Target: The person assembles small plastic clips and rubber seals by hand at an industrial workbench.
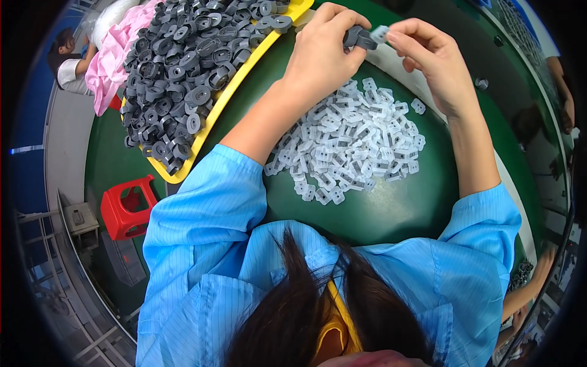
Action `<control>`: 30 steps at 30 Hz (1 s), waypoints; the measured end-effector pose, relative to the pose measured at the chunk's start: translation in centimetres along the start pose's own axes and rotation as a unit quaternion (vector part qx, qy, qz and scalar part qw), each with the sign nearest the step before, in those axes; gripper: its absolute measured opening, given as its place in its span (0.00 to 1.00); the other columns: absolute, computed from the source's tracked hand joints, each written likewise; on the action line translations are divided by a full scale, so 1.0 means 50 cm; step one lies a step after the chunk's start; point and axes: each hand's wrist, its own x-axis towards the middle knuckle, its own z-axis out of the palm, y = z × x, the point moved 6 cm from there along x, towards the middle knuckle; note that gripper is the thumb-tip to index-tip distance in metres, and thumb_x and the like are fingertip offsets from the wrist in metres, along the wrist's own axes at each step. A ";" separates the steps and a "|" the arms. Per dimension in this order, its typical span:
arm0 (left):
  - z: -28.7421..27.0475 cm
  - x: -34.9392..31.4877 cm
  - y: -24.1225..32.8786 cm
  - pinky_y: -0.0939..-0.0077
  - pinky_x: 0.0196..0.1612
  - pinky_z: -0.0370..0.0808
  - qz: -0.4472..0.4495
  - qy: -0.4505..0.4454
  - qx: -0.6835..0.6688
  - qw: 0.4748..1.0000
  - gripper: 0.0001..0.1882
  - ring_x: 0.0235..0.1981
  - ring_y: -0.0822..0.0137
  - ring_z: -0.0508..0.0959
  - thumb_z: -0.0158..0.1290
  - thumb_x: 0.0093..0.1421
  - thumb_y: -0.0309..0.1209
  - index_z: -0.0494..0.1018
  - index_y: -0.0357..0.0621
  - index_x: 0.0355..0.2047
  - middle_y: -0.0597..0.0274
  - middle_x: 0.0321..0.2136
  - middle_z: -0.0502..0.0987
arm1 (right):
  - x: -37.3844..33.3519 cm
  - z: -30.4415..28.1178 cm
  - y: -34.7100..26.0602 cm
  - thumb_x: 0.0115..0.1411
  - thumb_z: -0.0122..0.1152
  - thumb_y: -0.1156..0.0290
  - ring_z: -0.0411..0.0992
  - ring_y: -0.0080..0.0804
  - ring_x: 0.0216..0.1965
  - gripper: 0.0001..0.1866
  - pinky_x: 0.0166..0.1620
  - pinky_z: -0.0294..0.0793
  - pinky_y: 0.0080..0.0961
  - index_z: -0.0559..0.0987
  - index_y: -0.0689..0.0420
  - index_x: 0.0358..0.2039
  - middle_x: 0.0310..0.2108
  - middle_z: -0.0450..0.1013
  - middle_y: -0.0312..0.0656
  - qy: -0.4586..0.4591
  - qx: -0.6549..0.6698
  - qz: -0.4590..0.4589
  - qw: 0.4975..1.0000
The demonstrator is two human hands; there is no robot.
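Note:
My left hand point(327, 52) is closed around dark grey plastic parts point(361, 39) beyond the heap of clear pieces; how many it holds I cannot tell. Between the thumb and fingers of my right hand point(431, 64) is a small translucent plastic piece point(380, 33), right beside the grey part and perhaps touching it. Below both hands lies a heap of translucent pieces point(348, 144), each with a small dark slot, on the green table point(422, 211). One loose translucent piece point(418, 106) lies to the right of the heap.
A yellow tray point(205, 131) piled with dark grey oval parts point(183, 67) stands at the left, with pink cloth point(125, 49) by its far side. A red stool point(127, 207) is on the floor at left. Other people sit at the far left and along the right.

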 end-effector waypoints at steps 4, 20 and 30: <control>0.023 -0.014 -0.024 0.78 0.37 0.75 -0.120 -0.107 -0.137 0.977 0.18 0.32 0.71 0.78 0.62 0.49 0.27 0.75 0.41 0.42 0.62 0.35 0.77 | 0.005 -0.011 0.034 0.59 0.62 0.65 0.61 0.13 0.26 0.08 0.31 0.60 0.13 0.80 0.56 0.33 0.25 0.70 0.27 0.023 -0.005 0.007 1.000; 0.011 -0.005 0.005 0.79 0.38 0.72 -0.035 -0.026 -0.072 0.996 0.17 0.32 0.72 0.75 0.62 0.49 0.24 0.75 0.41 0.41 0.64 0.34 0.75 | 0.003 -0.030 0.034 0.59 0.62 0.65 0.65 0.12 0.30 0.08 0.32 0.60 0.13 0.79 0.57 0.32 0.28 0.72 0.27 0.097 -0.044 -0.035 0.994; 0.036 0.055 -0.032 0.66 0.46 0.75 -0.071 -0.169 0.092 0.979 0.24 0.43 0.57 0.78 0.63 0.49 0.40 0.77 0.41 0.45 0.54 0.42 0.78 | 0.004 -0.066 0.106 0.58 0.59 0.67 0.71 0.17 0.30 0.07 0.32 0.68 0.14 0.77 0.57 0.30 0.27 0.73 0.33 0.067 0.039 0.131 0.988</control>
